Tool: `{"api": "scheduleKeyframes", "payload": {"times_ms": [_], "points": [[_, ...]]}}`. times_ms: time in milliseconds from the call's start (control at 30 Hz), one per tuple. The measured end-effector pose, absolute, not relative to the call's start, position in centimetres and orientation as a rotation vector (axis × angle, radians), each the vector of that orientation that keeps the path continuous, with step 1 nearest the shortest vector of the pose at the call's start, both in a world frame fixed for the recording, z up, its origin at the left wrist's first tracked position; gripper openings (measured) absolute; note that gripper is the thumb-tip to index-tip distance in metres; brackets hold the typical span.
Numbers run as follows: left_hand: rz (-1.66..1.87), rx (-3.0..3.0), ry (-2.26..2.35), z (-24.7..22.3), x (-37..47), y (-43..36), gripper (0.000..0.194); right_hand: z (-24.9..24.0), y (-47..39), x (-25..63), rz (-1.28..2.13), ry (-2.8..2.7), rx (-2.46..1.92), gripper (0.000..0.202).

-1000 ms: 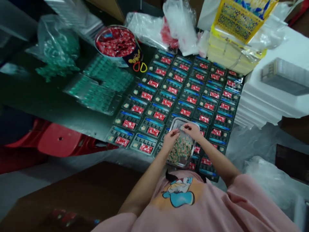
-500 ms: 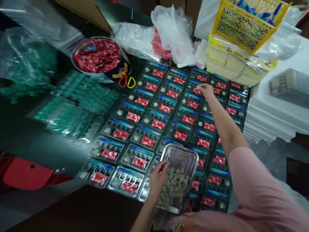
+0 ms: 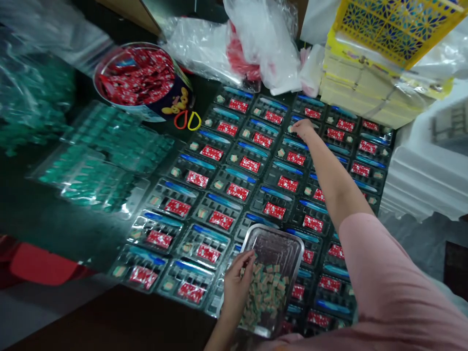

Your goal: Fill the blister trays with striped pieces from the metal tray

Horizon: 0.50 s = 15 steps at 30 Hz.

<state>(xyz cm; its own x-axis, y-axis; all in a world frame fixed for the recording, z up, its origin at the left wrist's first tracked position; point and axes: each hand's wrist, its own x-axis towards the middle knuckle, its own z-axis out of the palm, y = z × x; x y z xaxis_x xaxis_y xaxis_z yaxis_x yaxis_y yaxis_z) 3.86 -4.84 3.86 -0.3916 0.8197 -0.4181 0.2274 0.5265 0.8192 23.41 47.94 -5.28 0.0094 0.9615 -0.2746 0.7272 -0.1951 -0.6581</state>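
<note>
My right hand (image 3: 304, 129) reaches to the far part of the rows of clear plastic trays. Its fingertips pinch a small tan-and-green block (image 3: 291, 128) over one tray's left side. Close to me, my left hand (image 3: 237, 280) is over the left rim of a metal tray (image 3: 272, 240), its fingers pinched on a small greenish block. A heap of loose tan-and-green blocks (image 3: 268, 290) lies in the metal tray, which rests on the rows. Many clear trays hold a blue pen (image 3: 224, 201) and a red packet (image 3: 222, 220); several also hold a block (image 3: 218, 185).
A round tub (image 3: 146, 107) of red packets stands back left, beside red and yellow scissor handles (image 3: 187, 120). Bags of green pieces (image 3: 98, 161) lie left. Behind are plastic bags (image 3: 270, 44), a yellow basket (image 3: 383, 29) and stacked cards (image 3: 365, 87). A red stool (image 3: 46, 263) is lower left.
My right hand has shifted slightly left to the left side of a tray, block still in its fingertips. My left hand stays at the metal tray. The camera view has moved a little.
</note>
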Motion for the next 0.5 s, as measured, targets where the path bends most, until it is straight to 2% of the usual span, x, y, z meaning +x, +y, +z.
{"api": "scheduleKeyframes", "payload": {"times_ms": [267, 500], "points": [[0.880, 0.998, 1.866, 3.5, 3.7, -5.4, 0.025, -1.7, 46.4, 21.4, 0.755, -1.931, -2.123, 0.009], [0.904, 1.074, 1.876, 3.7, 3.5, -5.9, 0.023, 0.1, 44.9, 20.3, 0.610, -2.138, -2.164, 0.025]]}}
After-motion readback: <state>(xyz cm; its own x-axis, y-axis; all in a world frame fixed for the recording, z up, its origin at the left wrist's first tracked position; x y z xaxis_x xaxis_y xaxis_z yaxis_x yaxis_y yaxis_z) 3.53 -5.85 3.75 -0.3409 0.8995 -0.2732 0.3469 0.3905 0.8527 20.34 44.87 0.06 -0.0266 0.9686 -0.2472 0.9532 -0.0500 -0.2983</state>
